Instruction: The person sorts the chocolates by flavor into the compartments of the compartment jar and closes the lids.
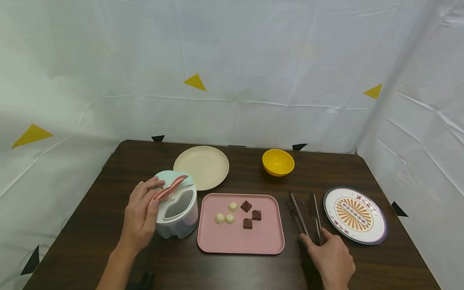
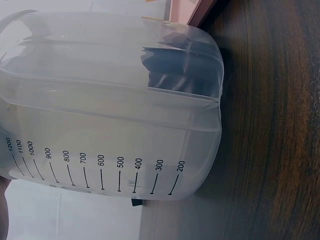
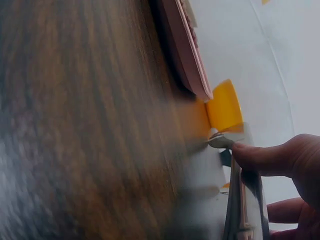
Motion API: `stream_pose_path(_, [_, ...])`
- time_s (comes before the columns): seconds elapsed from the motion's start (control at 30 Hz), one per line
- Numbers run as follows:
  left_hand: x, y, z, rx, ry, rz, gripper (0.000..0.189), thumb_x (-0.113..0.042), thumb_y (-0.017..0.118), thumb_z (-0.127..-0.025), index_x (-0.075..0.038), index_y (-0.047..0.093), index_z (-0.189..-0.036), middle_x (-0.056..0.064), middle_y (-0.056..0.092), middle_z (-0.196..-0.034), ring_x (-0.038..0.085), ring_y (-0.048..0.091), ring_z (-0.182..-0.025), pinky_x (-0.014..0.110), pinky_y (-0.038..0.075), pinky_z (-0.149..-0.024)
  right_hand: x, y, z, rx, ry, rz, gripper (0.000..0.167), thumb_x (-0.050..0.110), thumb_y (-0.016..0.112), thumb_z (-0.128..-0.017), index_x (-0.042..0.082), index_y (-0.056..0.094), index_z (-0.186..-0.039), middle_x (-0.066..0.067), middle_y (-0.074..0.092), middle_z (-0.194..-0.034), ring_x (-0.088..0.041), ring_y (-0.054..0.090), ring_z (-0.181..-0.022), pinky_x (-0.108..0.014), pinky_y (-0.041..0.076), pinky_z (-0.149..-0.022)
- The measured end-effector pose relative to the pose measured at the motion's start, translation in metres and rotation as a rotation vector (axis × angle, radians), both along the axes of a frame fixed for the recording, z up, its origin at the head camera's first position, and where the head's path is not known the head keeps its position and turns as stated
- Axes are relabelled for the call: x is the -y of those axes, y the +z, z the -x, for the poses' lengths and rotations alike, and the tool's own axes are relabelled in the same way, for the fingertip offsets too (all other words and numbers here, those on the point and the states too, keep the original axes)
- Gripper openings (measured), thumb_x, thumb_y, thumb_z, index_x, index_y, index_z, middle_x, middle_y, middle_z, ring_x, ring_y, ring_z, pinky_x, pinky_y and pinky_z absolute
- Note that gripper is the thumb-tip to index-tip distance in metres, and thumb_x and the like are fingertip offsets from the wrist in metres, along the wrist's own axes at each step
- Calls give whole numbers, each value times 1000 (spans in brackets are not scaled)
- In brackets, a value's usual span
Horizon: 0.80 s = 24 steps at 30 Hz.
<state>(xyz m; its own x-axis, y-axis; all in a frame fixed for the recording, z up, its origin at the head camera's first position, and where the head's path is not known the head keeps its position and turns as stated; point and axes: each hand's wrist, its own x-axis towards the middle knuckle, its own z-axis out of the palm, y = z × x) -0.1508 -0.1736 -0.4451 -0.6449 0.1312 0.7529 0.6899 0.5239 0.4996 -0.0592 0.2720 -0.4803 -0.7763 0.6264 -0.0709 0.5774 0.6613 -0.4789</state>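
My left hand (image 1: 139,209) pinches a raised pink lid (image 1: 170,189) between thumb and fingers, on top of a clear plastic storage canister (image 1: 178,229). That canister has a pale blue and white top; its side bears a printed measuring scale, and dark pieces (image 2: 182,70) show inside. My right hand (image 1: 331,257) holds metal tongs (image 1: 317,219) near their base, their two arms spread apart and pointing away from me. Between the hands lies a pink tray (image 1: 241,243) with several white chocolates (image 1: 230,218) and dark chocolates (image 1: 247,223).
A cream plate (image 1: 201,167) lies behind the canister. Toward the back stands a yellow bowl (image 1: 278,162). A white patterned plate (image 1: 355,215) lies right of the tongs. White sheeting (image 1: 239,52) surrounds the dark wooden table (image 1: 232,274).
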Motion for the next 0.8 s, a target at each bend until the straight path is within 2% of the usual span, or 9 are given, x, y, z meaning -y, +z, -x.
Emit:
stream_pose_path(0.43, [-1, 1, 1, 4, 0, 3, 26, -13, 48, -93, -6, 70, -105, 13, 61, -125, 36, 49, -126, 54, 21, -113, 0, -3, 0, 3, -6, -1, 87, 68, 74, -68, 5, 63, -127, -33, 60, -118, -57, 58, -95, -64, 44, -64])
stream_pose_path(0.8, [1, -2, 3, -12, -10, -11, 26, -13, 49, -93, -6, 70, -104, 14, 62, -123, 37, 49, -126, 51, 21, -114, 1, -1, 0, 23, 11, -6, 91, 67, 75, -69, 1, 60, -130, -32, 60, -118, -57, 57, -97, -65, 44, -65])
